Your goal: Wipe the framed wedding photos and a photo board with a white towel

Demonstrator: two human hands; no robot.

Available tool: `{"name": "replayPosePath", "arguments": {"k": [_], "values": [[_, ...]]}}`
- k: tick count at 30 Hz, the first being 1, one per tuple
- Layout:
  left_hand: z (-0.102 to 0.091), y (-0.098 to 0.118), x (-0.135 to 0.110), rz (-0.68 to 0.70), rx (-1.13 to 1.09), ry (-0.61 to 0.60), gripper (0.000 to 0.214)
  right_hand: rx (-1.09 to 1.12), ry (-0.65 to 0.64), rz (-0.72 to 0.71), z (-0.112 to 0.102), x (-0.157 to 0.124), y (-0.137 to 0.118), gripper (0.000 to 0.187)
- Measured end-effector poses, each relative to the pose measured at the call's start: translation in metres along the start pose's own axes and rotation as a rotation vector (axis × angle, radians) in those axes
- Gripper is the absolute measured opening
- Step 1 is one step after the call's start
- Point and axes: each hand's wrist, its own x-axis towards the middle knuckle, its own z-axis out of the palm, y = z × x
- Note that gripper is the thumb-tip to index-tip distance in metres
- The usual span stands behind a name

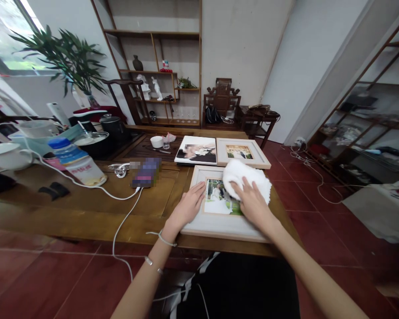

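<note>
A light wooden picture frame (216, 225) with a wide pale mat and a wedding photo (216, 204) lies flat at the table's near edge. My left hand (189, 204) rests on its left side, fingers stretched out flat with nothing in them. Over the upper right of the same frame, my right hand (253, 204) presses a bunched white cloth (246, 173) and grips part of it. The cloth covers the frame's upper right corner. Just behind lie a second framed photo (261, 155) and a white-bordered photo panel (197, 149).
On the wooden table (153, 217) to the left are a phone (146, 173) on a white charging cable, a blue-capped plastic bottle (78, 161), a lidded pot (92, 141) and a white cup (8, 155). A small white bowl (156, 141) stands farther back.
</note>
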Motion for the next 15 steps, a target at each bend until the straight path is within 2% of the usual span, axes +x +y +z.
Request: {"name": "replayPosePath", "arguments": {"k": [2,4,7,11,15], "values": [[-0.001,0.001,0.000,-0.009,-0.003,0.004,0.041,-0.043,0.037,0.032,0.004,0.024,0.015,0.077],[-0.001,0.002,0.000,-0.014,-0.007,0.005,0.041,-0.047,0.015,0.019,0.003,0.040,0.023,0.078],[0.000,0.001,0.000,-0.018,-0.005,-0.001,0.042,-0.026,-0.045,-0.056,-0.001,0.039,0.020,0.081],[0.003,-0.002,0.000,-0.009,-0.007,0.017,0.042,0.040,-0.158,-0.183,-0.017,-0.004,-0.001,0.083],[0.004,-0.002,-0.001,-0.004,-0.007,0.019,0.042,0.201,-0.320,-0.286,-0.051,-0.060,-0.024,0.085]]}}
